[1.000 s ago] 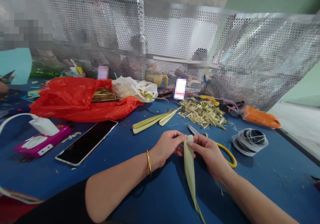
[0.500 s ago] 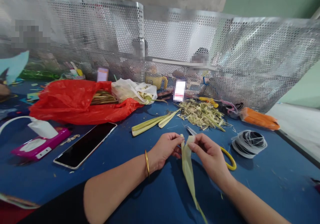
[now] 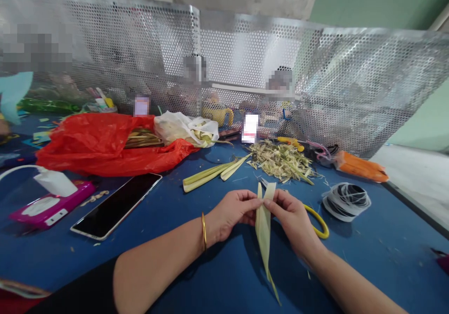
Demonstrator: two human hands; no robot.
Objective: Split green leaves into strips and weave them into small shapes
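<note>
A pale green, dried leaf strip, like a corn husk (image 3: 264, 234), hangs between my hands, its thin tail pointing down toward me. My left hand (image 3: 242, 207) pinches its left edge near the top between thumb and fingers. On the other edge, the thumb and fingers of my right hand (image 3: 288, 213) grip it close beside the left thumb. Two short ends of the husk stick up above my fingertips. Partly hidden behind my right hand lie scissors (image 3: 321, 222) with a yellow handle. More husk pieces (image 3: 206, 173) rest on the blue table beyond my left hand.
A heap of husk scraps (image 3: 282, 162) lies beyond my hands. To the right stand a spool of clear line (image 3: 346, 201) and an orange packet (image 3: 361, 166). A phone (image 3: 117, 206), purple power strip (image 3: 52, 204) and red bag (image 3: 91, 141) are left. A perforated metal screen (image 3: 245, 47) runs behind.
My hands have come closer together, and their grip now sits lower on the husk. Its upper ends stand out above my fingers, and its tail has swung slightly left.
</note>
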